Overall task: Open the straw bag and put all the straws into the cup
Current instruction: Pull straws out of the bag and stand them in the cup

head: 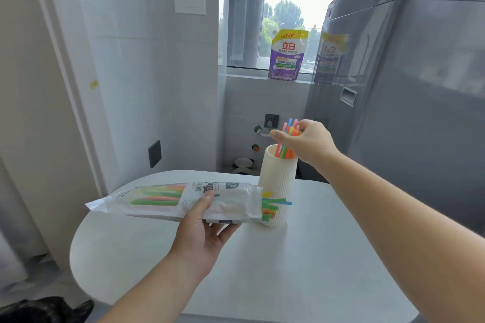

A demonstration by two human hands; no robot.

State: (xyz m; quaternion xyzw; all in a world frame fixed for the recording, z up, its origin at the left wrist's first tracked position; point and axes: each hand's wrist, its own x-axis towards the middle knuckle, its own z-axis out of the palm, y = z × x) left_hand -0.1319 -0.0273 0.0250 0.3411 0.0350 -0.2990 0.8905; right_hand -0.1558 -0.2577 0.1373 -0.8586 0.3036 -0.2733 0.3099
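The left hand (202, 233) grips the long see-through plastic straw bag (162, 199) above the round white table (288, 270); its black print is too bent to read. Bright straw ends (273, 208) stick out of the bag's open end, right by the tall cream ribbed cup (277, 186). The right hand (309, 144) holds a bunch of colourful straws (284, 144) standing in the cup. Far back on the window sill stands a purple soap pouch (287, 56) (it says "立白" and "150克").

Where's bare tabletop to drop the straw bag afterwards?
Bare: the white table between both forearms, and right of the ribbed cream cup. Crowded: the cup's left side, where the left hand holds the clear plastic straw bag; the right hand grips coloured straws in the cup.
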